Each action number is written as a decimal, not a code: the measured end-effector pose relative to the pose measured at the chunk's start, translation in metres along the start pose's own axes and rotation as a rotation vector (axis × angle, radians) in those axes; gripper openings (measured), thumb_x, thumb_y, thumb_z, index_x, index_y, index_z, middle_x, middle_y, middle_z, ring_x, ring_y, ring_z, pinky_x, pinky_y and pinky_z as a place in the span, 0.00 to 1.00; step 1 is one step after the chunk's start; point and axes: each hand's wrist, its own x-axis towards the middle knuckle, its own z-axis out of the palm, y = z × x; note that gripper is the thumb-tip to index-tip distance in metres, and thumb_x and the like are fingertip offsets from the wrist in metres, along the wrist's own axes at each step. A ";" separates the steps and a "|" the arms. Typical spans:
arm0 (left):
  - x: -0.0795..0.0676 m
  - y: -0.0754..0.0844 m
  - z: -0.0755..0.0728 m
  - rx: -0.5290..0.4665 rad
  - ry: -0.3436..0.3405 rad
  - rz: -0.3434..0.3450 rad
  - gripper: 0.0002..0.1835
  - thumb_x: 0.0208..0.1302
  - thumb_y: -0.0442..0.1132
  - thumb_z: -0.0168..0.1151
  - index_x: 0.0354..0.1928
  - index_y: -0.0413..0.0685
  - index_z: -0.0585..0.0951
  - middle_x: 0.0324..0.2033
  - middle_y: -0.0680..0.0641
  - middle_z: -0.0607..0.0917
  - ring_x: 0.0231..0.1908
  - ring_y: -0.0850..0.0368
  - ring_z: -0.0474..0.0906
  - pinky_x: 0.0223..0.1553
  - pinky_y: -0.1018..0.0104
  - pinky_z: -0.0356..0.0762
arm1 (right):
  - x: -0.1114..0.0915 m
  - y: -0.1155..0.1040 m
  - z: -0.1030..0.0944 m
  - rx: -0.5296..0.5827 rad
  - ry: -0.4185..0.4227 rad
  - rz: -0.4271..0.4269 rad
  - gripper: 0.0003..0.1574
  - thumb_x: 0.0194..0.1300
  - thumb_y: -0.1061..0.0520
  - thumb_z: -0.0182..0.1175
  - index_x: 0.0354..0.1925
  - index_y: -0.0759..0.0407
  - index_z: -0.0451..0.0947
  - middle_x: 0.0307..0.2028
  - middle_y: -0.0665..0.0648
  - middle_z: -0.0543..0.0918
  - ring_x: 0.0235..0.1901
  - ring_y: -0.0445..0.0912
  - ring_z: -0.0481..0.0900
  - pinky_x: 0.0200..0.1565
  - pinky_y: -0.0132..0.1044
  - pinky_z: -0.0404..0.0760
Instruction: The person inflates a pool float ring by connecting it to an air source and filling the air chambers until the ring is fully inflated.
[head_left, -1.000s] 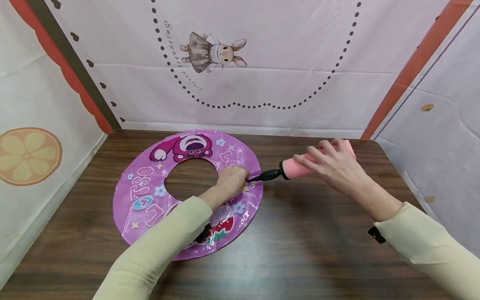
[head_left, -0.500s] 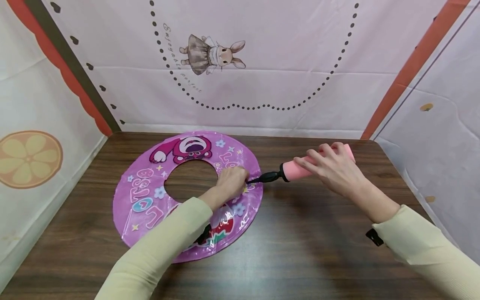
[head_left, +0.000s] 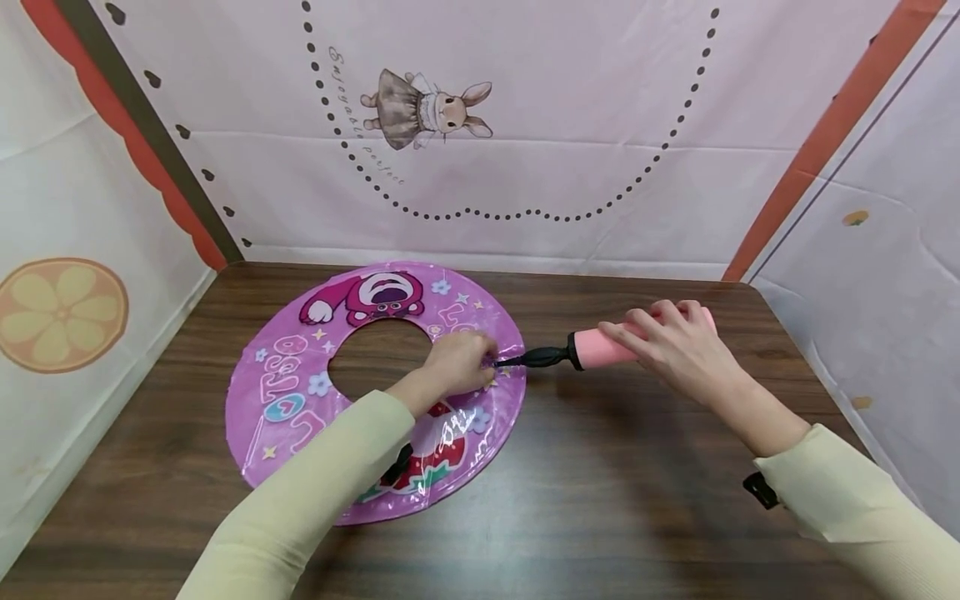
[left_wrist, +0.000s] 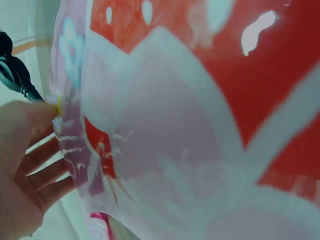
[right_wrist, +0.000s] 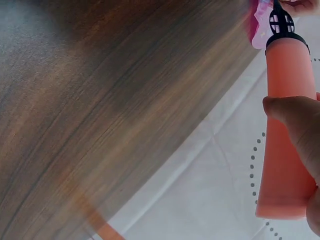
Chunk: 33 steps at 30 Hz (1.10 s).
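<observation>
Passing room lay over the tabletop [head_left: 592, 492] nearer than the pink pump [head_left: 596, 348], left sleeve [head_left: 311, 492] overhung the purple ring [head_left: 251, 396], right hand [head_left: 678, 350] and pump barred the way beyond, fabric wall [head_left: 555, 125] rose behind

both arms [head_left: 315, 483] are slanting forward and kinda inward; left hand [head_left: 459, 364] is pinching; right hand [head_left: 681, 346] is gripping, knuckles facing up

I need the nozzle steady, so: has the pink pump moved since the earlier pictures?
Yes, slightly: in the head view the pink pump has shifted rightward and down, its outer end now farther from the back edge of the table.
</observation>
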 end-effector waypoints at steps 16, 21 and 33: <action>0.000 -0.001 0.003 -0.056 0.062 -0.032 0.09 0.52 0.45 0.68 0.37 0.55 0.86 0.33 0.54 0.85 0.36 0.58 0.79 0.38 0.63 0.77 | -0.002 0.003 0.003 0.042 0.000 0.024 0.42 0.41 0.53 0.73 0.58 0.47 0.70 0.42 0.57 0.76 0.37 0.58 0.75 0.29 0.55 0.74; -0.001 0.002 0.001 -0.006 0.057 -0.031 0.09 0.52 0.45 0.68 0.36 0.55 0.85 0.32 0.54 0.85 0.34 0.57 0.79 0.36 0.62 0.77 | 0.001 0.003 0.003 0.051 0.020 0.008 0.43 0.41 0.55 0.73 0.58 0.49 0.70 0.41 0.56 0.77 0.37 0.57 0.74 0.32 0.54 0.73; -0.003 0.003 0.004 0.059 0.124 0.009 0.05 0.50 0.39 0.67 0.32 0.52 0.85 0.28 0.52 0.83 0.27 0.54 0.78 0.27 0.61 0.76 | 0.015 0.003 -0.002 0.029 0.007 -0.053 0.36 0.47 0.63 0.67 0.57 0.50 0.72 0.39 0.56 0.77 0.33 0.57 0.73 0.32 0.52 0.72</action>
